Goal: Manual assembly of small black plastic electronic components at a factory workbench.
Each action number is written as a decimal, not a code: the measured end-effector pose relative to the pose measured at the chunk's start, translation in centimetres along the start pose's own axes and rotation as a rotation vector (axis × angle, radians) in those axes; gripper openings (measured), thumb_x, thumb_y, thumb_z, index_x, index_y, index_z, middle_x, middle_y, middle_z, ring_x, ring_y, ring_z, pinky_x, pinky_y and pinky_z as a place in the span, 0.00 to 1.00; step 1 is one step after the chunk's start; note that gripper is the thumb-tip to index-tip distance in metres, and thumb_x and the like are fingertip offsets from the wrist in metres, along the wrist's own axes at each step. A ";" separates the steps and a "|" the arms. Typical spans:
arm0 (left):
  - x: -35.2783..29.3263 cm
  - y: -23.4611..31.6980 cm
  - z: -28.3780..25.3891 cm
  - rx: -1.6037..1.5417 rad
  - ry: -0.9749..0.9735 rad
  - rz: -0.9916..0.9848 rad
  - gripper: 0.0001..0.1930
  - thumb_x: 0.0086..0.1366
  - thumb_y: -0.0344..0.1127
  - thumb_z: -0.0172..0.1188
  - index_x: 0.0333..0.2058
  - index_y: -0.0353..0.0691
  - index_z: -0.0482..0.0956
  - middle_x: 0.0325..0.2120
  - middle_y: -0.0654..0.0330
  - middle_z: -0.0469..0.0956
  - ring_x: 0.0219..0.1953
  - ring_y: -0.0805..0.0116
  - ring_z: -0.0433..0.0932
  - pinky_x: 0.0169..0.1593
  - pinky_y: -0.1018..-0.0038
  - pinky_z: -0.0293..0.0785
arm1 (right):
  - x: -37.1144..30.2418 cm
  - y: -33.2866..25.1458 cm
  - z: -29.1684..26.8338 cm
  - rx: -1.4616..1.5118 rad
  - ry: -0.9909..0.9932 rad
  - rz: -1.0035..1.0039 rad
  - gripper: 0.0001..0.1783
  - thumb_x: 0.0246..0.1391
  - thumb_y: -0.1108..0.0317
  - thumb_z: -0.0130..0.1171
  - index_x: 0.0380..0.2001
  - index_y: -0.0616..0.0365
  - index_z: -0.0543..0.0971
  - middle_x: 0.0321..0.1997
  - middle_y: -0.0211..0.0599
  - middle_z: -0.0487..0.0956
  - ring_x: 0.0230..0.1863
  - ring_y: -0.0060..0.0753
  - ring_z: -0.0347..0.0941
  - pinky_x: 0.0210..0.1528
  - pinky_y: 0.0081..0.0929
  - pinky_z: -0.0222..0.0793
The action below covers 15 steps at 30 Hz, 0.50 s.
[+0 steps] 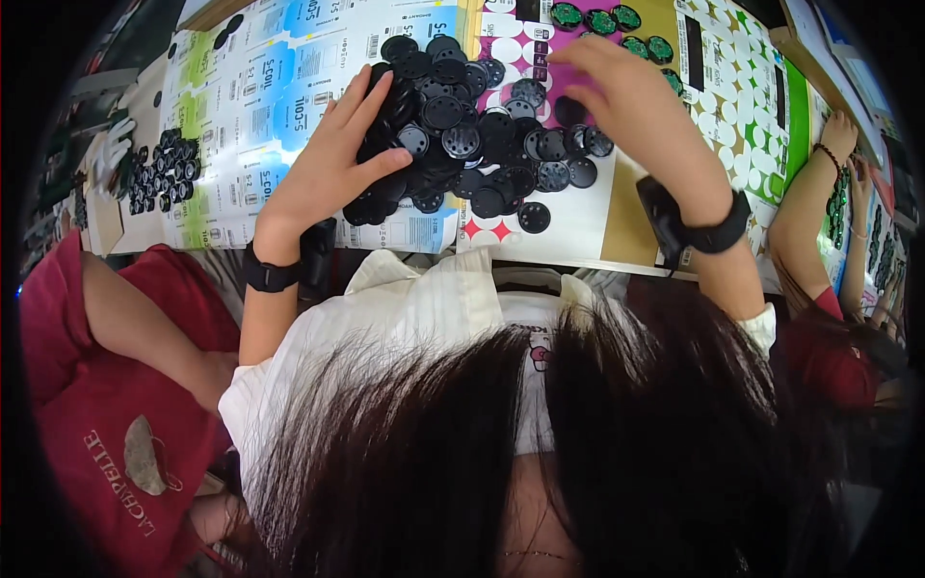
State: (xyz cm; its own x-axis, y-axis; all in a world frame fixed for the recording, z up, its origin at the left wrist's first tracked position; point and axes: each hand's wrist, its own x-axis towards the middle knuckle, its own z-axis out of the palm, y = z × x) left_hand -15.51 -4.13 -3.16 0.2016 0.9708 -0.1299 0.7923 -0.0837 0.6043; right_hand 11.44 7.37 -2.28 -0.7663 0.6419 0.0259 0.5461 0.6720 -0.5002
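Note:
A heap of round black plastic discs with small holes [443, 113] lies on the table in front of me. My left hand [332, 159] rests with spread fingers along the left side of this heap, its thumb reaching over the discs. Over the right edge of the heap is my right hand [626, 91]. Its index finger and thumb are apart, with nothing visible between them, and its other fingers are partly hidden. Just below that thumb lies a dark disc [569, 111]; whether they touch I cannot tell. One loose disc [534, 217] sits near the table's front edge.
Several discs with green circuit boards [599, 21] lie beyond my right hand. A smaller pile of black rings [166, 171] is at the far left. Printed sheets [279, 106] cover the table. A person in red [145, 385] sits at left; another person's arm [809, 212] is at right.

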 end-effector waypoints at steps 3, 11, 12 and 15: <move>-0.9 0.7 -1.0 0.051 0.055 0.032 0.32 0.56 0.46 0.54 0.57 0.47 0.55 0.59 0.47 0.46 0.62 0.54 0.44 0.61 0.66 0.42 | 0.6 0.9 1.1 -0.097 0.072 -0.107 0.18 0.39 0.77 0.56 0.39 0.57 0.71 0.41 0.39 0.70 0.38 0.44 0.69 0.38 0.32 0.65; -3.5 -1.3 -8.9 0.289 0.246 -0.062 0.26 0.57 0.44 0.54 0.54 0.47 0.62 0.57 0.49 0.54 0.59 0.59 0.54 0.57 0.69 0.52 | 1.1 0.8 2.0 -0.030 0.018 -0.166 0.13 0.36 0.78 0.59 0.30 0.59 0.71 0.30 0.41 0.72 0.35 0.41 0.70 0.35 0.32 0.66; -4.1 -2.1 -10.5 0.211 0.258 -0.135 0.24 0.58 0.43 0.54 0.52 0.45 0.63 0.54 0.51 0.59 0.56 0.63 0.58 0.56 0.72 0.54 | 1.0 0.6 1.8 -0.030 0.028 -0.181 0.13 0.36 0.78 0.59 0.30 0.59 0.71 0.30 0.41 0.72 0.35 0.41 0.70 0.35 0.32 0.66; -4.3 -2.6 -13.4 0.056 0.312 -0.175 0.21 0.59 0.42 0.53 0.50 0.42 0.67 0.49 0.55 0.66 0.51 0.68 0.64 0.53 0.76 0.57 | 0.7 0.7 1.1 0.133 0.000 -0.040 0.10 0.38 0.77 0.58 0.28 0.59 0.71 0.28 0.40 0.73 0.30 0.40 0.71 0.32 0.29 0.66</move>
State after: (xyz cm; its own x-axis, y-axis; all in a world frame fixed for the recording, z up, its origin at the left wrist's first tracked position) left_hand -26.17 -5.07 6.32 -0.1187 0.9927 0.0233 0.8313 0.0865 0.5490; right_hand 10.93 7.84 -3.53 -0.7867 0.6155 0.0478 0.4654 0.6421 -0.6091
